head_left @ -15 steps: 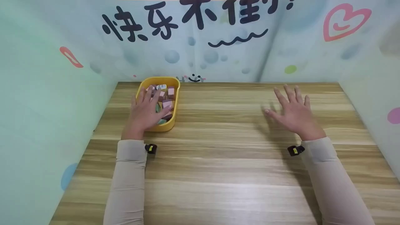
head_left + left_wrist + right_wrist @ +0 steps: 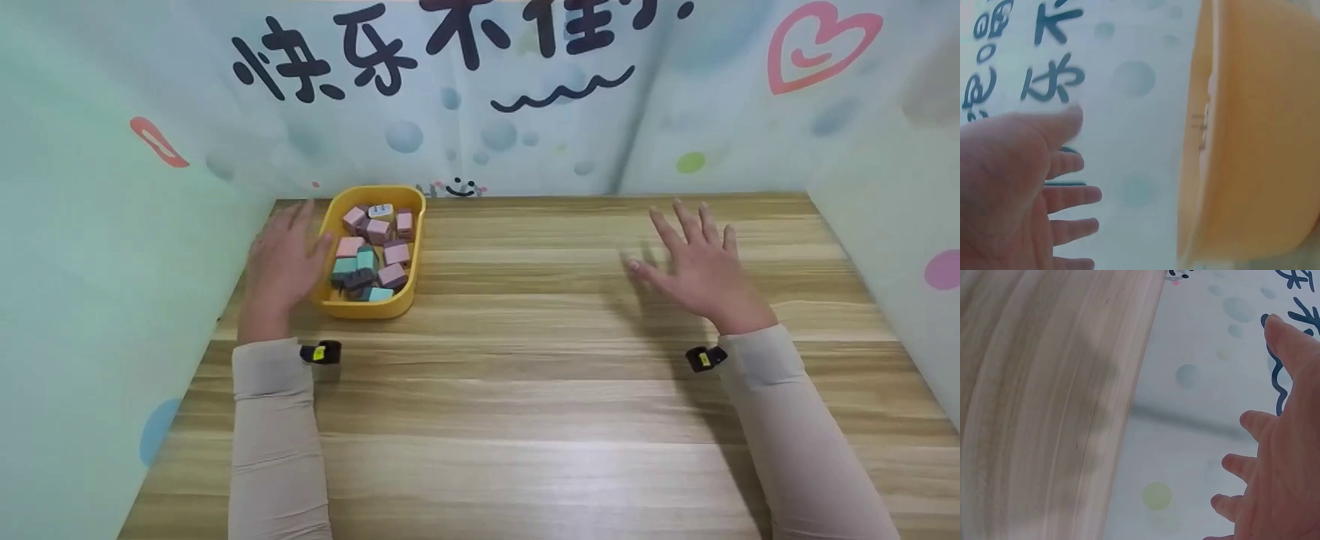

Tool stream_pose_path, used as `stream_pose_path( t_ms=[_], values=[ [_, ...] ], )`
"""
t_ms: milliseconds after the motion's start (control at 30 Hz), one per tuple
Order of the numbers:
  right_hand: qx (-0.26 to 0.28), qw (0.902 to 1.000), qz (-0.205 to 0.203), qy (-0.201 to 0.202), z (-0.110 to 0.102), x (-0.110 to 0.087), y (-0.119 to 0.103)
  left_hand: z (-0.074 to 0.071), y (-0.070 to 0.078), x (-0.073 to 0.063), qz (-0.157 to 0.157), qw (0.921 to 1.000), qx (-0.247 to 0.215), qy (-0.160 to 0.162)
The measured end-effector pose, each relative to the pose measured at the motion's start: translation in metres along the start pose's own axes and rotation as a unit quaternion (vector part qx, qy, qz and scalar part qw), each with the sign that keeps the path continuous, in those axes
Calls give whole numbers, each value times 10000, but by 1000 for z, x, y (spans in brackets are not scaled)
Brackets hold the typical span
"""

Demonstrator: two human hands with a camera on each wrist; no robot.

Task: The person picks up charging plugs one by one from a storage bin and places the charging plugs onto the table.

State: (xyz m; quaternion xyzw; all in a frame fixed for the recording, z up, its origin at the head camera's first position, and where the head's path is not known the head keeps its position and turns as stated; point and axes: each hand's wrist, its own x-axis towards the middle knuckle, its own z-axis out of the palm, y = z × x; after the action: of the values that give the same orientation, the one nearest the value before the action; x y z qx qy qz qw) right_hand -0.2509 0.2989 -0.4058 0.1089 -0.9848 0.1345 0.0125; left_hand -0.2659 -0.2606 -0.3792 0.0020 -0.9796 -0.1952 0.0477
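A yellow bin stands at the back left of the wooden table, holding several small blocks. Among them are a pink block, a teal block and a dark block. My left hand hovers just left of the bin, its fingers extended and nothing in its grasp. The left wrist view shows a gap between that hand and the bin's outer wall. Far to the right, my right hand is raised over the table with fingers spread, holding nothing.
Behind the wooden tabletop hangs a pale printed cloth with black lettering. Similar cloth walls border the left side and the right side. Each wrist carries a small black camera.
My left hand has moved left, from above the bin to beside it, uncovering the blocks. The right hand keeps nearly the same place; the head view has shifted slightly.
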Motion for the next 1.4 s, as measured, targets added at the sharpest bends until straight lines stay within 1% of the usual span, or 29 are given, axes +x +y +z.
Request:
stream_pose_path(
  t_ms=[67,133,233,333,400,467,567,700,800,900,967,1100,1200,1267,1400],
  values=[
    [11,10000,11,-4,0,0,-1,-3,-9,1,-230,9992,-313,-88],
    [41,10000,21,-15,0,0,-1,-3,-19,3,-436,9963,-702,-232],
    [62,10000,17,-20,1,1,0,1,-30,6,-903,9864,-1286,-491],
    [62,10000,9,-46,2,2,0,10,-37,11,-1358,9762,-1555,-663],
    [66,10000,2,-49,3,2,0,17,-39,15,-1556,9706,-1683,-734],
    [82,10000,8,-55,3,1,0,24,-38,18,-1593,9669,-1829,-789],
    [83,10000,2,-29,2,0,0,34,-36,24,-1553,9601,-2138,-916],
    [86,10000,-13,-25,1,0,-1,43,-35,29,-1451,9555,-2338,-1065],
    [115,9999,-12,-47,1,0,-1,45,-36,30,-1428,9544,-2350,-1164],
    [142,9999,-27,-37,1,0,-1,45,-35,30,-1466,9514,-2372,-1310],
    [144,9999,-42,-25,1,0,-1,44,-35,29,-1417,9515,-2360,-1372],
    [117,9999,-55,6,1,0,0,45,-30,28,-1426,9441,-2612,-1416],
    [83,9999,-55,-22,0,0,0,46,-26,29,-1551,9380,-2767,-1394],
    [67,9999,-48,-71,0,0,-1,47,-23,29,-1578,9401,-2701,-1354],
    [50,9999,-22,-117,-1,0,-1,50,-17,28,-1442,9515,-2410,-1260]
  ],
)
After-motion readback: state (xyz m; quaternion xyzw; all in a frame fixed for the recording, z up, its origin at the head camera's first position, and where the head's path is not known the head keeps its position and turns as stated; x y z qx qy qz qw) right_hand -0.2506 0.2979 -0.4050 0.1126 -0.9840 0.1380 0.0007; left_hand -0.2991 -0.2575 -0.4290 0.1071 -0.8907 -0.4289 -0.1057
